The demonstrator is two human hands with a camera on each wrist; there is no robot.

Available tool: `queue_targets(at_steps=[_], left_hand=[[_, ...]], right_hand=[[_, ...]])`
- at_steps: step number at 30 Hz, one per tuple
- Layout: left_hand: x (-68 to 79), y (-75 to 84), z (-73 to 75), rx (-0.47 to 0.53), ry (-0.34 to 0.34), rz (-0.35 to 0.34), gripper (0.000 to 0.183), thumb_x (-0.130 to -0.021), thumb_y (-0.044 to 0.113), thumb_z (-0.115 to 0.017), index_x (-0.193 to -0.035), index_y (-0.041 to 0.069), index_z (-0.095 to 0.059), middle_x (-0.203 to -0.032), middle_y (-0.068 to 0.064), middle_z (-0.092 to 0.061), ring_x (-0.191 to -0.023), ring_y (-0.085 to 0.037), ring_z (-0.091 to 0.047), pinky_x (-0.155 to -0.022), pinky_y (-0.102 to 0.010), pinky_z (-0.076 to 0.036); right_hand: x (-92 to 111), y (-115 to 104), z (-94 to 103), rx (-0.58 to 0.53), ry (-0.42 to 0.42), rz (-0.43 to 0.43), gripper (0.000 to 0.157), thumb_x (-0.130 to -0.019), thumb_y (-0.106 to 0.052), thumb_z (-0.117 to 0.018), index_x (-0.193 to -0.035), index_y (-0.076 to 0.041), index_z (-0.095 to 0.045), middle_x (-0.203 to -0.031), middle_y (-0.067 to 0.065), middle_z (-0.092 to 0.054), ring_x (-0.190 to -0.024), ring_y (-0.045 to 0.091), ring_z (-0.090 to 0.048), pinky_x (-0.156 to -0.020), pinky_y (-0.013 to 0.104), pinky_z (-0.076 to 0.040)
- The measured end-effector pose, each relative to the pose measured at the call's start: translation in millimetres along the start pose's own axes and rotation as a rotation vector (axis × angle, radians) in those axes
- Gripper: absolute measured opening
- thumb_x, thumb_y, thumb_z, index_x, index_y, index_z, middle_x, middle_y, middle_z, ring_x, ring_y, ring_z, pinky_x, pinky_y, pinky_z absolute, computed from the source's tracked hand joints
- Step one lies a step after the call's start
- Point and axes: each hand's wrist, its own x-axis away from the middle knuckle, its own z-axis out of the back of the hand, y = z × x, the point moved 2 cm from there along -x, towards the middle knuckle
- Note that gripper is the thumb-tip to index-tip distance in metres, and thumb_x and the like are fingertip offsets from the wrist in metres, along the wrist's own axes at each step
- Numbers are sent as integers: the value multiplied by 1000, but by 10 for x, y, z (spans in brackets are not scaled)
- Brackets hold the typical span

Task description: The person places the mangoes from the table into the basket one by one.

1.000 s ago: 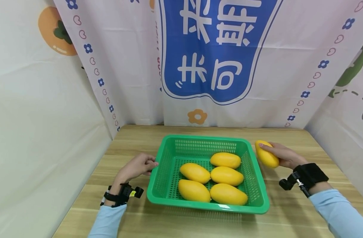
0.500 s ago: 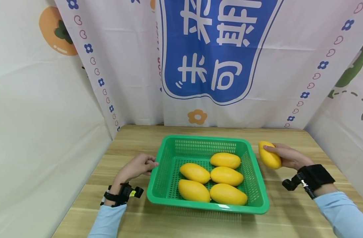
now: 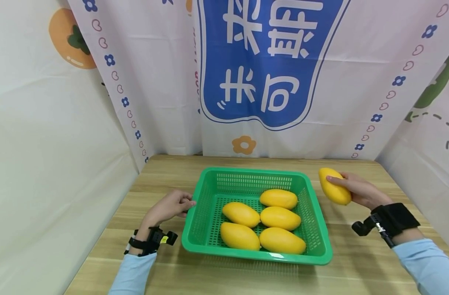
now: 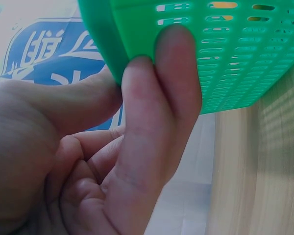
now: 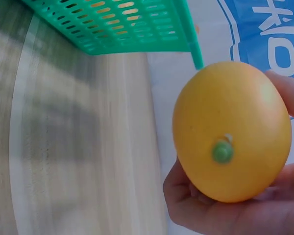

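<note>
A green plastic basket (image 3: 253, 256) with slotted walls stands on the table, several yellow mangoes (image 3: 280, 218) lying in its middle and right part. My left hand (image 3: 171, 205) pinches the basket's left rim; the left wrist view shows the thumb on one side and two fingers (image 4: 179, 63) against the slotted wall. To the right of the basket, my right hand (image 3: 362, 190) grips another mango (image 3: 334, 187), held above the table and apart from the rim. In the right wrist view this mango (image 5: 230, 127) points its green stem end toward the camera.
The wooden table (image 3: 165, 176) carries the basket at its middle. Behind it hangs a white printed cloth (image 3: 172, 114) with a blue sign pattern, and cloth also closes off the left and right sides.
My right hand has drawn a little to the right, away from the basket, and lifted slightly with the mango. The left hand and the basket have stayed in place.
</note>
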Motion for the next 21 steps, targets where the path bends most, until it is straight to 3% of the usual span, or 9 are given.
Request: queue_targets(at_steps=[11, 18, 21], left_hand=[[13, 13, -7, -21, 22, 41, 24, -102, 12, -56, -115, -4, -67, -76, -3, -63, -75, -16, -64, -79, -43, -63], [17, 18, 8, -15, 16, 22, 27, -103, 14, -56, -119, -6, -65, -85, -7, -70, -82, -16, -70, -78, -43, -63], [19, 14, 6, -11, 14, 25, 28, -103, 14, -55, -119, -6, -65, -82, -6, -67, -81, -15, -69, -79, -43, -63]], right_hand=[[25, -163, -55, 26, 3, 47, 63, -105, -41, -47, -142, 7, -31, -96, 2, -57, -87, 18, -57, -76, 32, -54], [67, -251, -88, 22, -18, 78, 61, -106, -38, -46, -144, 7, -28, -99, 3, -57, -89, 19, -56, -77, 32, -55], [85, -300, -108, 23, -29, 95, 60, -107, -36, -46, -145, 7, -28, -100, 4, -56, -89, 18, -57, -78, 31, -55]])
